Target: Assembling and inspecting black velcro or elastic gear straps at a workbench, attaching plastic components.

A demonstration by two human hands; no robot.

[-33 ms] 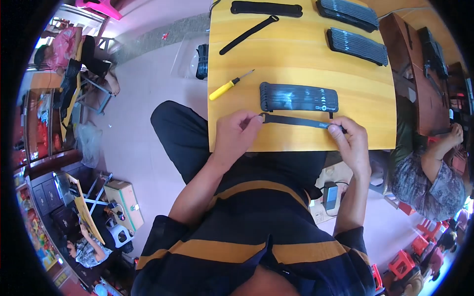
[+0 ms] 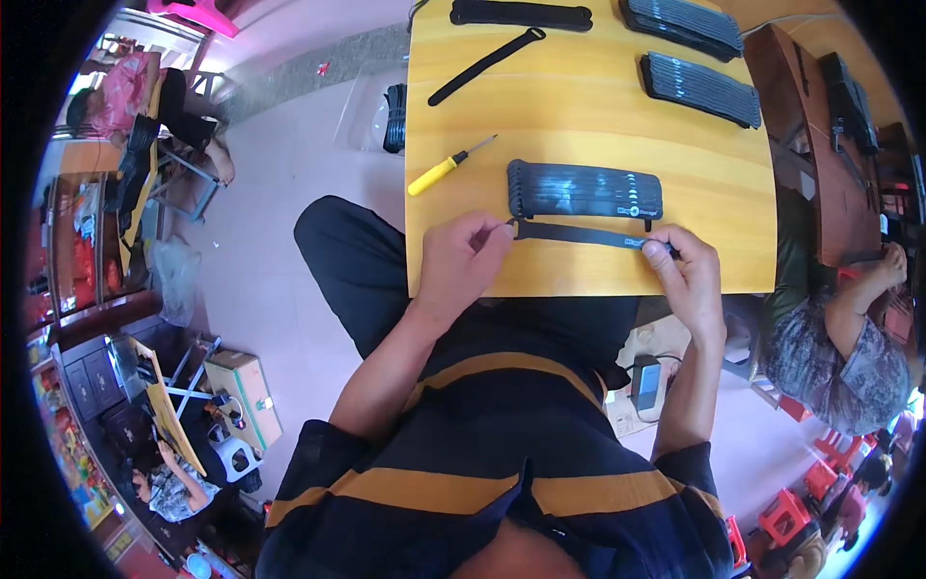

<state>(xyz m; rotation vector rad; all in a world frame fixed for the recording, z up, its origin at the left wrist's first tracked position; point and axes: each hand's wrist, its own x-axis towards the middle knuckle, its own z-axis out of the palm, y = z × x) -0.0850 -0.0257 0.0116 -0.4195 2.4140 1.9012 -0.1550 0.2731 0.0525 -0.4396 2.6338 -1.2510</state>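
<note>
A flat black strap (image 2: 584, 234) with a looped end is stretched between my hands near the table's front edge. My left hand (image 2: 463, 261) pinches the looped end. At the other end, my right hand (image 2: 687, 280) grips the strap between thumb and fingers, hiding its tip. Just beyond it lies a neat stack of black straps (image 2: 584, 190) with pale printing. A yellow-handled screwdriver (image 2: 436, 178) rests to the left of that stack. Farther off, one loose black strap (image 2: 487, 68) lies slantwise on the table.
The yellow wooden table (image 2: 579, 116) also bears another black strap bundle (image 2: 521, 14) at the far edge and two strap stacks (image 2: 702, 90) at the far right. A clear plastic container (image 2: 365, 121) stands left of the table. Another person (image 2: 834, 357) sits on the right.
</note>
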